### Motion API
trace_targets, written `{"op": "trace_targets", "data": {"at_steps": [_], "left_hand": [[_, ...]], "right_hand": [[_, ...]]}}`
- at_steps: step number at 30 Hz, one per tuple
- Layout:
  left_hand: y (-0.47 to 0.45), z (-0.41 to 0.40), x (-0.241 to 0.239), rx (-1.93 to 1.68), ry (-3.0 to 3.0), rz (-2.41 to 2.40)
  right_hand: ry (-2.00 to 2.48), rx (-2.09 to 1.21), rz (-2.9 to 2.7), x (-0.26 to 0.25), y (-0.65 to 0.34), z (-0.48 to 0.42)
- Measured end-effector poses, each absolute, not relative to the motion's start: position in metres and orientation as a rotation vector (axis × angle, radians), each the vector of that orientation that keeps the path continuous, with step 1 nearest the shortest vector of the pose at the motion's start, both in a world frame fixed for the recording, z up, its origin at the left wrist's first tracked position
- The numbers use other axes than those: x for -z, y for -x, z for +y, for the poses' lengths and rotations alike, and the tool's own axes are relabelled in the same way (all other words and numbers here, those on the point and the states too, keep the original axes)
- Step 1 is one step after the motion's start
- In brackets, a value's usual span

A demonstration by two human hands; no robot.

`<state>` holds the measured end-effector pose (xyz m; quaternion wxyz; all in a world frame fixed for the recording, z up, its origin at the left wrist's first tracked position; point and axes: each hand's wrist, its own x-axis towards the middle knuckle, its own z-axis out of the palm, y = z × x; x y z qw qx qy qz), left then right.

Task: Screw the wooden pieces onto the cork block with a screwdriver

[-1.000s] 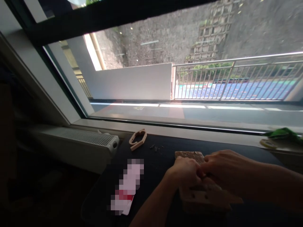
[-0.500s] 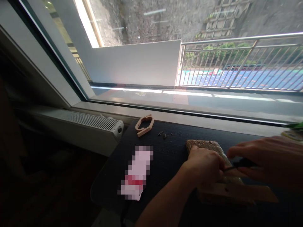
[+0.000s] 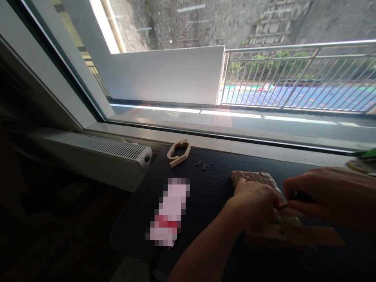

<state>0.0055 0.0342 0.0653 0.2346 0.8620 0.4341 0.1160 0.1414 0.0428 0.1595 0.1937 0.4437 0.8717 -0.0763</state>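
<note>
My left hand [image 3: 255, 203] is closed and rests on a rough, plastic-wrapped block [image 3: 258, 177], its fingers gripping a light wooden piece [image 3: 293, 211] whose held part is mostly hidden. A flat wooden strip [image 3: 320, 236] sticks out to the right below that hand. Wrapped in my right hand [image 3: 331, 192] is a screwdriver with a dark handle [image 3: 304, 196]; its thin shaft reaches the fingertips of my left hand, and the tip is hidden. Several small screws [image 3: 203, 166] lie on the dark table, beside a curved wooden frame [image 3: 179, 153].
A blurred pink object [image 3: 173, 207] lies on the dark table [image 3: 141, 207], left of my forearm. A white radiator [image 3: 117, 150] stands beyond the left edge. The window sill [image 3: 217, 147] runs along the back, and a green plant [image 3: 366, 158] shows at far right.
My right hand has turned over slightly around the screwdriver, covering more of its handle and shaft. My left hand stays in place on the block.
</note>
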Motion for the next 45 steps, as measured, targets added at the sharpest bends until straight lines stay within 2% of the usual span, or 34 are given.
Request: {"op": "trace_targets", "data": {"at_steps": [9,19,26,34,40,45], "left_hand": [[-0.006,0.036,-0.07,-0.239,-2.382,1.202],[-0.005,0.034,-0.068,-0.3,-2.376,1.21],[-0.005,0.036,-0.067,-0.289,-2.382,1.195],[-0.004,0.034,-0.069,-0.321,-2.406,1.192],[-0.002,0.033,-0.065,-0.456,-2.388,1.218],[-0.003,0.035,-0.062,-0.473,-2.347,1.211]], "right_hand": [[-1.045,0.128,2.453,-0.169,-0.138,0.04],[-1.164,0.107,2.434,-0.171,-0.138,0.04],[-1.014,0.142,2.542,-0.17,-0.143,0.039],[-1.097,0.13,2.536,-0.171,-0.146,0.039],[-0.871,0.086,2.6,-0.189,-0.136,0.038],[-0.795,0.06,2.606,-0.185,-0.132,0.04]]}}
